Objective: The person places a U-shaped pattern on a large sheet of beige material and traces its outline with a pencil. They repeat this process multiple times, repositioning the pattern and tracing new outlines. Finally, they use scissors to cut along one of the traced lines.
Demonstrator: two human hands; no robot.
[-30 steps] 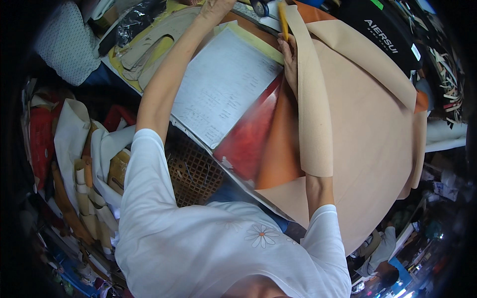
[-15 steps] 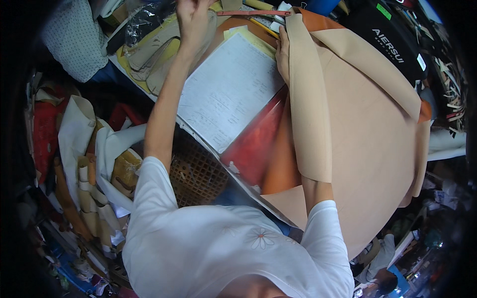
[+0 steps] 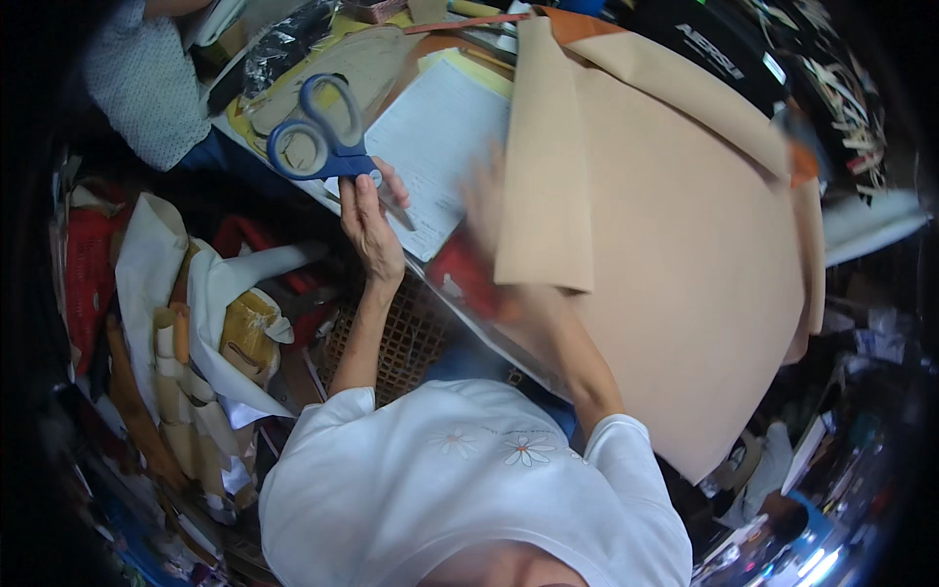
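Observation:
My left hand (image 3: 370,217) holds a pair of blue-handled scissors (image 3: 323,137) by the blades, handles pointing up and away, over the table's near edge. My right hand (image 3: 486,201) is blurred in motion, fingers apart, beside the folded flap of a large tan leather sheet (image 3: 685,264) and over a red sheet (image 3: 460,279). A white printed paper (image 3: 435,147) lies between the two hands. Under the tan sheet an orange layer (image 3: 572,22) shows at the far edge.
Tan cut-out patterns (image 3: 337,64) and clear plastic lie at the far left of the table. Rolled leather pieces and bags (image 3: 196,323) crowd the floor on my left, beside a woven basket (image 3: 396,342). A black bag (image 3: 724,54) sits at the far right. Another person's patterned sleeve (image 3: 147,83) is top left.
My left hand came back from the far side of the table holding the scissors. My right hand let go of the tan flap's top and moved down toward me.

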